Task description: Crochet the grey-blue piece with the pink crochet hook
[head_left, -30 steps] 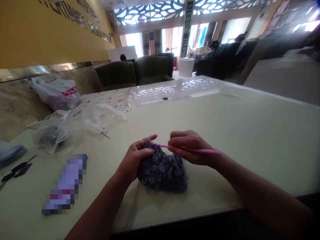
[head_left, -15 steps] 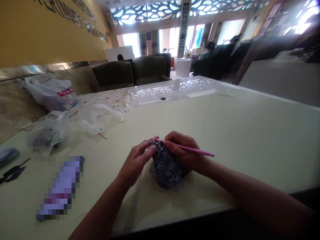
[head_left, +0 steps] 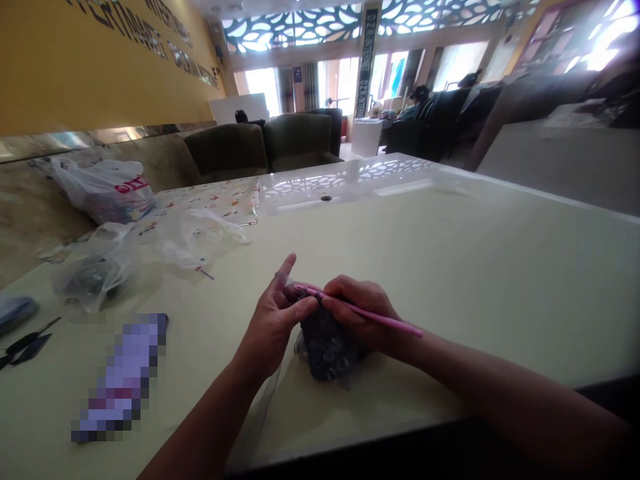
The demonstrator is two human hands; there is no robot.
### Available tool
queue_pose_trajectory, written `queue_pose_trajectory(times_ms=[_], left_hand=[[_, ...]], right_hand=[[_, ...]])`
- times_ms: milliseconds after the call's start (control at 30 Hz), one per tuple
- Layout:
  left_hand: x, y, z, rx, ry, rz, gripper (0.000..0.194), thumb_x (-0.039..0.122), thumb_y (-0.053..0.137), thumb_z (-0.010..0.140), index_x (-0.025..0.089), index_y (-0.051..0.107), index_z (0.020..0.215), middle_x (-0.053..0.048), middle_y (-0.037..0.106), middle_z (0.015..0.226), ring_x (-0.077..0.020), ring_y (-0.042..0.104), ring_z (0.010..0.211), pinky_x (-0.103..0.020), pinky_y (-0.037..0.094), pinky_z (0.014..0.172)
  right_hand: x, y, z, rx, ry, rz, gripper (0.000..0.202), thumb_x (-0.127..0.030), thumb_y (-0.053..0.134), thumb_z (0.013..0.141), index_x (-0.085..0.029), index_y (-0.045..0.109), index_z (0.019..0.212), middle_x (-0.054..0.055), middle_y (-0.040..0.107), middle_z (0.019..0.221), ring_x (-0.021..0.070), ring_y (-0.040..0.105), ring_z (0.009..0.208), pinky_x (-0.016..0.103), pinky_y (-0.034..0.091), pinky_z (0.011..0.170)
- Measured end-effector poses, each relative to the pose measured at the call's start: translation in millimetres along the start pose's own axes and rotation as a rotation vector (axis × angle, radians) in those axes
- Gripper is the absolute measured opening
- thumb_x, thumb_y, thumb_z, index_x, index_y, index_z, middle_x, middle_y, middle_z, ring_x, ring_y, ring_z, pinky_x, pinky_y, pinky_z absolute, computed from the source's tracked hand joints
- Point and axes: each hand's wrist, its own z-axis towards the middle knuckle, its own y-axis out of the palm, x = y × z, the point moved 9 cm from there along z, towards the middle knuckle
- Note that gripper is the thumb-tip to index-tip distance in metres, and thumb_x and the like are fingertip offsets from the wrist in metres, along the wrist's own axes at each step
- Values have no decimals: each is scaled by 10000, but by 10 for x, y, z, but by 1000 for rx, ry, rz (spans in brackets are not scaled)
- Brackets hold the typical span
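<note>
A pink crochet hook point(head_left: 385, 321) lies in my right hand point(head_left: 363, 310), pinched between thumb and fingers, its tip pointing left. Below it hangs a dark grey crocheted piece point(head_left: 333, 350) with ring-like loops, its lower end near the tabletop. My left hand point(head_left: 275, 320) pinches the top edge of this piece with the thumb, while the index finger stretches up and away, grey yarn seemingly around it. The hook's tip is at the work's top edge beside the left thumb. My right fingers partly hide the piece.
On the pale table point(head_left: 450, 267) at left lie a blurred-out purple item point(head_left: 123, 377), dark scissors point(head_left: 30, 343), a clear bag with dark yarn point(head_left: 95, 277), a crumpled plastic bag point(head_left: 200, 230) and a small pin point(head_left: 205, 273). A full white carrier bag point(head_left: 107, 190) stands behind; armchairs point(head_left: 297, 137) are beyond.
My left index finger has risen and straightened. The hook has shifted slightly left and down with my right hand, its back end tilting lower. The grey piece has sunk a little.
</note>
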Motion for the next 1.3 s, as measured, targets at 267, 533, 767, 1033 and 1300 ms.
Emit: queue_pose_trajectory(times_ms=[267, 533, 767, 1033, 1300], left_hand=[[11, 58, -41, 9, -27, 109, 1018, 181, 836, 710, 380, 289, 1546, 70, 540, 750, -77, 501, 692, -243, 409, 734], [-72, 33, -43, 135, -49, -59, 874, 172, 840, 681, 245, 472, 1471, 64, 540, 739, -74, 515, 706, -231, 411, 761], [-43, 158, -76, -104, -214, -210, 831, 76, 796, 660, 255, 532, 1427, 27, 589, 789, -79, 552, 695, -220, 431, 725], [111, 16, -19, -94, -92, -164, 696, 103, 761, 653, 216, 633, 1328, 5, 602, 794, -125, 587, 739, -232, 450, 679], [113, -16, -12, -31, -54, 2, 565, 164, 814, 657, 226, 724, 1211, 6, 626, 812, -110, 584, 707, -233, 457, 679]], right_hand=[[-143, 109, 19, -175, -312, -306, 282, -258, 491, 989, -163, 521, 725, -53, 456, 607, 52, 357, 516, 179, 287, 506], [-468, 149, -105, 142, -539, -965, 285, -111, 500, 932, -186, 461, 659, -18, 445, 596, 125, 344, 564, 289, 264, 560], [-552, 34, -182, 87, -705, -521, 138, -207, 511, 965, -199, 515, 827, -17, 549, 651, 122, 521, 595, 316, 539, 796], [-279, -179, 6, -12, -263, -195, 199, -233, 553, 954, -176, 598, 768, 15, 652, 692, 116, 612, 620, 221, 461, 579], [-17, -110, 69, -140, -10, 202, 272, -289, 525, 987, -157, 579, 755, -13, 563, 585, 110, 542, 561, 237, 465, 560]])
